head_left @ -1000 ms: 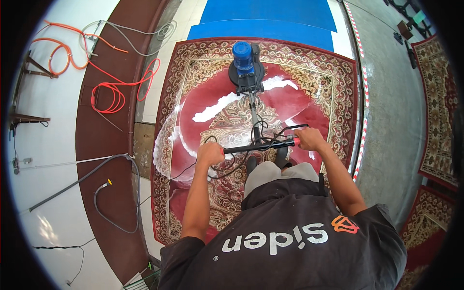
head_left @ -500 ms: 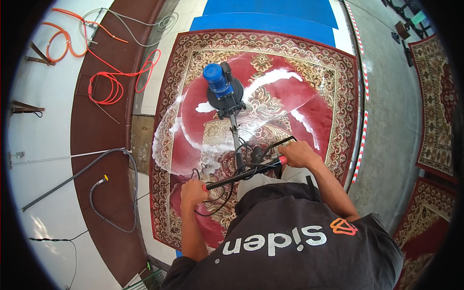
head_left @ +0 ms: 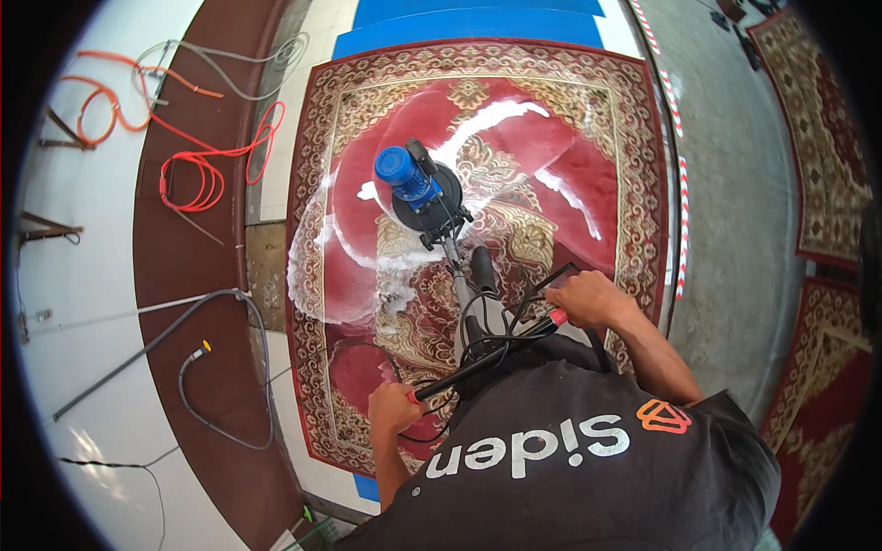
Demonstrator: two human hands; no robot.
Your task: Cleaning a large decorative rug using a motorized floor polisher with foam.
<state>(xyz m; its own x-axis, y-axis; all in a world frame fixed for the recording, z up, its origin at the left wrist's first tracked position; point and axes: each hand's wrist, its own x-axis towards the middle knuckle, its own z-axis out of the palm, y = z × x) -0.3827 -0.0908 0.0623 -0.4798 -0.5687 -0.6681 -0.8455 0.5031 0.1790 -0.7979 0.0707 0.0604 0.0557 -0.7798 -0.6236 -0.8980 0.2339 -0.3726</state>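
A rotary floor scrubber with a blue motor (head_left: 397,166) and a round black base (head_left: 432,209) stands on a red patterned carpet (head_left: 542,129). Streaks of white foam (head_left: 570,195) lie across the pile. From the base a grey pole runs back to a black handlebar (head_left: 473,370) with red ends, held slantwise close to my body. My left hand (head_left: 393,409) is wrapped round its left end. Round the right end, by a black lever (head_left: 559,275), my right hand (head_left: 591,298) is closed. Black cable loops hang around the pole and bar. The brush underside is hidden.
An orange hose (head_left: 197,179) lies coiled at the far left, beside a clear hose (head_left: 292,60). Nearer on the left is a grey hose (head_left: 269,395) with a yellow tip. Blue sheeting (head_left: 469,29) lies beyond the carpet. More carpets (head_left: 818,138) are at the right.
The scrubber has come back toward me over the carpet, and the handlebar with both hands is nearer my body. A dark shoe shows more beside the pole. My grip is unchanged.
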